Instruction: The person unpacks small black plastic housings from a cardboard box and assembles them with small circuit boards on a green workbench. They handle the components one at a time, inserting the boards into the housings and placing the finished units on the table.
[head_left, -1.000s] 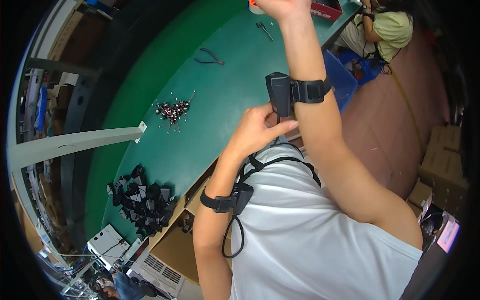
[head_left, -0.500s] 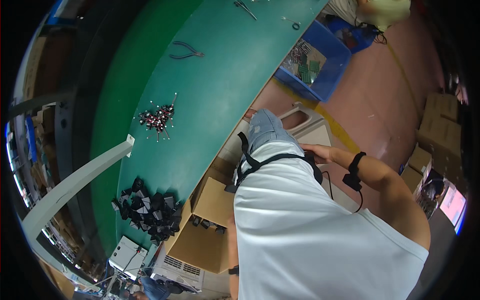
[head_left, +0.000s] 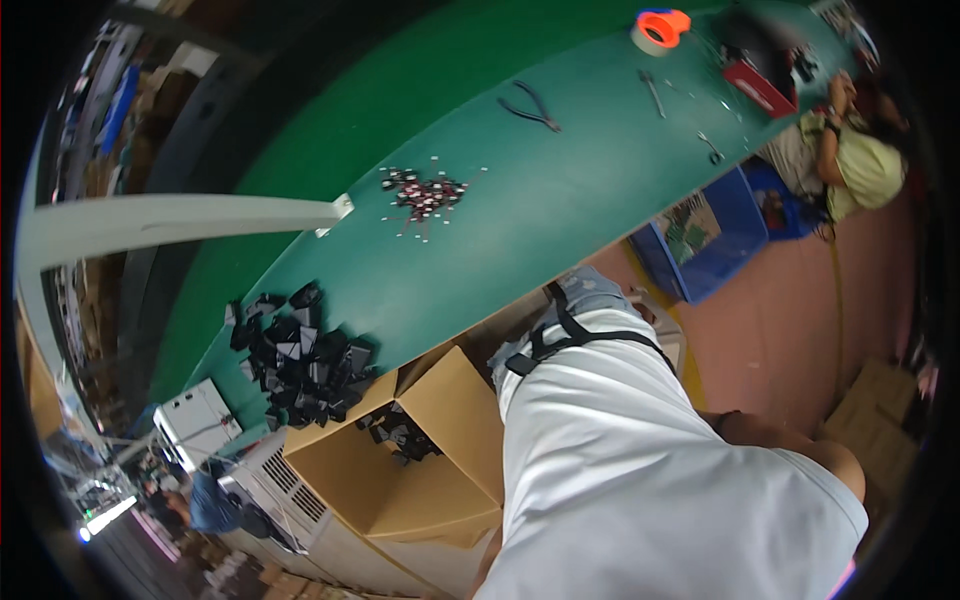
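Pliers [head_left: 547,121] and orange tape [head_left: 679,22] lie on a green table [head_left: 520,205].

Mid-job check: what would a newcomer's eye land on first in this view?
Probably the heap of angular black plastic-looking pieces on the long green tabletop, lower left. Just beside the tabletop, an open brown cardboard box holds more dark pieces. At the top, right of centre, a bright orange ring-shaped roll stands out.

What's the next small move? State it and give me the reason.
Probably bring the left hand up to the heap of angular black plastic pieces on the flat green tabletop. Neither hand is visible, the heap lies on the person's left, and the open brown cardboard box beside it already holds similar-looking small black pieces.
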